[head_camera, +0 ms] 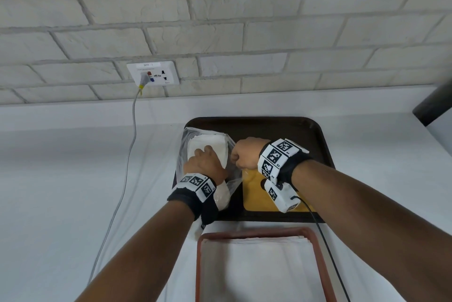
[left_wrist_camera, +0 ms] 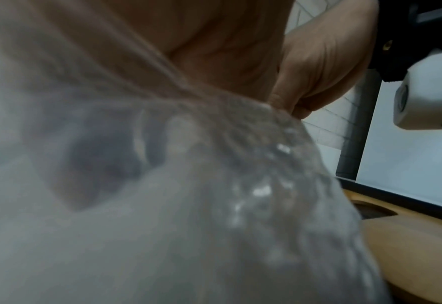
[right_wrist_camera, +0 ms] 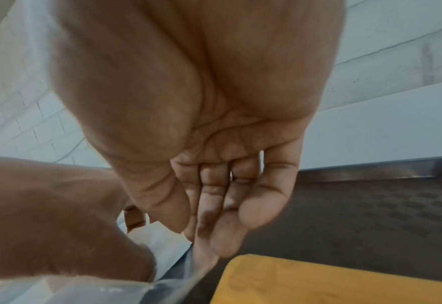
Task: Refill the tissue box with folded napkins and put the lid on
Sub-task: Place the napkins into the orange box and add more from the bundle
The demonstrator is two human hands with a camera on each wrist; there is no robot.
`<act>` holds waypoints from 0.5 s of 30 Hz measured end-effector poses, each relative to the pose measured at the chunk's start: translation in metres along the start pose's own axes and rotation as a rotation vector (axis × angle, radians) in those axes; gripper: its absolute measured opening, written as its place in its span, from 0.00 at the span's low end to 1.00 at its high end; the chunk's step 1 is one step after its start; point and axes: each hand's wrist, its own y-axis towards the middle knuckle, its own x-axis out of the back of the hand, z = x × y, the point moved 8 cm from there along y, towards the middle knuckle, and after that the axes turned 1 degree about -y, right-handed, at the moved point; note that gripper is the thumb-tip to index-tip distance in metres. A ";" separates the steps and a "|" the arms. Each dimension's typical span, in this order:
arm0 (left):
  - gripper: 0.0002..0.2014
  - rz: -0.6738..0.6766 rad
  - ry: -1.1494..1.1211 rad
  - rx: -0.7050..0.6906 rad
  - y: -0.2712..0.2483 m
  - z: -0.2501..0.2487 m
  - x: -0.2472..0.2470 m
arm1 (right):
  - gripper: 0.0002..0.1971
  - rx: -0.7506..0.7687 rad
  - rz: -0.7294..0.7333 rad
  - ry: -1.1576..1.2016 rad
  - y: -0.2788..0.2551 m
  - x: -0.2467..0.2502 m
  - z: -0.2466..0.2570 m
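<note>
Head view: step in hand looks like getting napkins (head_camera: 208, 146) out of their clear bag (head_camera: 182, 152), which lies on the left end of a dark tray (head_camera: 315, 135) on the white-clothed tabletop (head_camera: 73, 167). Left hand (head_camera: 206, 163) reaches into the bag mouth, fingers curled over the white stack; right hand (head_camera: 245, 153) is fisted at the bag's right edge, apparently pinching the film to hold it open. The box (head_camera: 203, 265), a red-brown frame, sits nearest the person, off the tray, open, with folded white napkins already inside. A yellow flat piece (head_camera: 256, 197) lies on the tray under the right wrist, probably the lid. Next move, as I judge it: draw the stack out while the right grip holds the bag back, then carry it to the box. Left wrist view: blurred; crinkly, glossy translucent film (left_wrist_camera: 253, 185) fills the frame, right hand's fingers (left_wrist_camera: 318, 67) clamped on a gathered fold of it; left grip itself hidden. Right wrist view: palm (right_wrist_camera: 214, 82) close, fingers bent in, thin film edge caught at their tips; left hand (right_wrist_camera: 45, 216) seen through plastic; tray shows a matte checkered texture; yellow piece (right_wrist_camera: 318, 283) looks smooth and rigid with rounded corners.
</note>
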 end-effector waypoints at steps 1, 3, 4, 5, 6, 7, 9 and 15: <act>0.38 -0.003 -0.007 0.003 0.001 0.001 0.000 | 0.16 -0.001 0.001 0.000 0.001 0.000 -0.001; 0.36 0.011 -0.034 0.007 0.005 0.005 -0.002 | 0.15 -0.005 0.006 -0.006 0.001 -0.002 -0.001; 0.34 0.019 -0.052 0.003 0.007 0.007 -0.002 | 0.15 -0.005 0.005 -0.003 0.000 -0.002 -0.001; 0.31 0.033 -0.072 -0.002 0.008 0.009 -0.001 | 0.15 -0.003 0.002 0.003 0.000 -0.002 -0.001; 0.28 0.045 -0.090 -0.010 0.009 0.011 0.000 | 0.15 0.000 -0.001 0.008 0.000 -0.001 -0.001; 0.26 0.058 -0.108 -0.018 0.011 0.013 0.001 | 0.14 0.002 -0.001 0.009 0.000 -0.001 0.000; 0.21 0.085 -0.134 -0.036 0.013 0.015 0.002 | 0.14 0.003 0.002 0.010 0.001 -0.002 0.000; 0.20 0.110 -0.186 -0.005 0.014 0.022 0.003 | 0.16 0.003 0.001 -0.002 0.000 -0.001 0.003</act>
